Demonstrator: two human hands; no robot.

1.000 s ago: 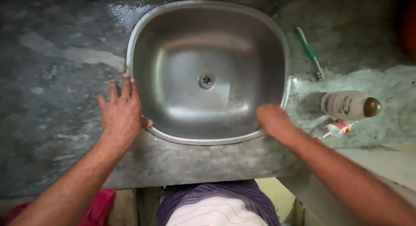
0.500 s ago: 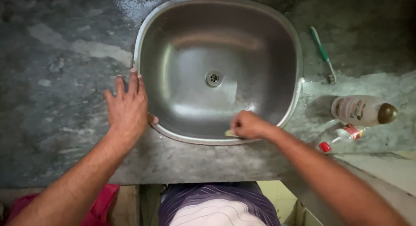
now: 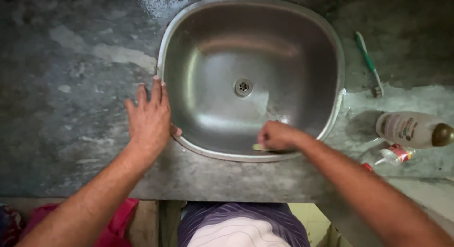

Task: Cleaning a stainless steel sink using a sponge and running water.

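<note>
Scrub pad: a small yellowish pad (image 3: 259,147) is pressed against the near inner wall of the steel sink (image 3: 309,43), just under the rim, right of the middle.
Pad axis: what shows lies along the near rim, left to right; only its left end can be seen.
Right hand: the right hand (image 3: 279,135) is curled closed over the pad, knuckles up, and is the hand on it; the pad's end sticks out to the left of the fingers.
Left hand: the left hand (image 3: 149,118) is laid flat and spread on the grey stone counter (image 3: 71,110), at the sink's left rim, thumb hooked over the edge; nothing is held in it, and it is well apart from the pad.
Drain: the drain (image 3: 243,87) sits farther in, beyond both hands.
Right of sink: a green toothbrush (image 3: 369,63), a pale bottle with a brown cap (image 3: 414,130) lying on its side, and a small red-capped bottle (image 3: 391,156) are seen on the counter.
Hidden: most of the pad is covered by the fingers, so its full shape and thickness cannot be told; the red cap is partly behind the right forearm.
</note>
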